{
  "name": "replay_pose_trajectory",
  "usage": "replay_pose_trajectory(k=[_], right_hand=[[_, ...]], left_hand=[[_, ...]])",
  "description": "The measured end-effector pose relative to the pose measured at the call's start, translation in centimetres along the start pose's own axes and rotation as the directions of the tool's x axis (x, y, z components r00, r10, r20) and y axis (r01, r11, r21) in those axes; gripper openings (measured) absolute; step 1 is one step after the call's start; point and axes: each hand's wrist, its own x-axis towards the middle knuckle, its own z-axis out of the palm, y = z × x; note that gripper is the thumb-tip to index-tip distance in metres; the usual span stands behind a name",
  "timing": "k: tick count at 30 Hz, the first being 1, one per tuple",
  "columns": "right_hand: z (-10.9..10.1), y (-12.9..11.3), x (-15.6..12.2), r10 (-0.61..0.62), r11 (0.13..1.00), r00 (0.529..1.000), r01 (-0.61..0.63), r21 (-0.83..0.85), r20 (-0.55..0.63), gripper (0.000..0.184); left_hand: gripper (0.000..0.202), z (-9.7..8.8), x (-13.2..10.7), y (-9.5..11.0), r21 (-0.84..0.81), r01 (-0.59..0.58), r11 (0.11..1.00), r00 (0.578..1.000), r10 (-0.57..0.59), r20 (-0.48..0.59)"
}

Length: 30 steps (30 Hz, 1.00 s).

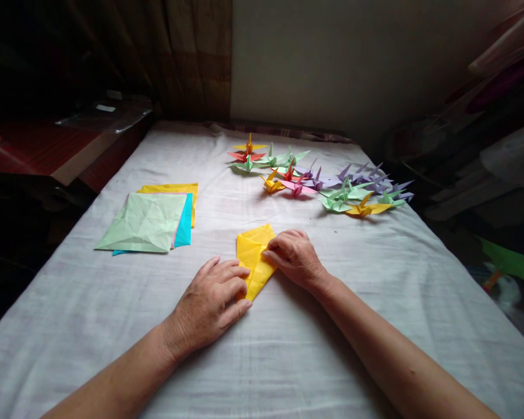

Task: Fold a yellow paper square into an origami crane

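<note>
Table (288,355), draped in a creased white cloth, fills most of the view. Stack of flat paper sheets (146,224), left of centre: pale green on top, blue, pink and yellow edges showing beneath. Group of folded paper cranes (297,186), far right, in yellow, red, green, pink and purple, standing close together. Left hand (213,302), near centre, palm down with fingers spread flat, fingertips resting on the left edge of the folded yellow paper (254,247). Right hand (294,256), just beyond, fingers bent, tips pressing the paper's right side. Paper lies flat on the cloth between both hands, narrowing to a point at its near end.
</note>
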Motion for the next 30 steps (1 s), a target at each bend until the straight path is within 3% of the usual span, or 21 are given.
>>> replay_pose_trajectory(k=[5,12,30], right_hand=[[0.23,-0.08,-0.11,0.019,0.999,0.999,-0.02,-0.038,-0.029,0.015],[0.43,-0.37,-0.17,0.029,0.997,0.998,-0.033,-0.075,-0.052,0.016],[0.5,-0.65,-0.18,0.082,0.992,0.996,-0.086,-0.094,-0.045,0.011]], left_hand=[[0.007,0.24,-0.2,0.08,0.011,-0.003,1.0,1.0,0.003,-0.013],[0.028,0.39,-0.22,0.05,0.093,-0.067,0.993,0.997,0.07,-0.026],[0.022,0.3,0.3,0.62,0.191,-0.076,0.979,0.997,0.081,-0.019]])
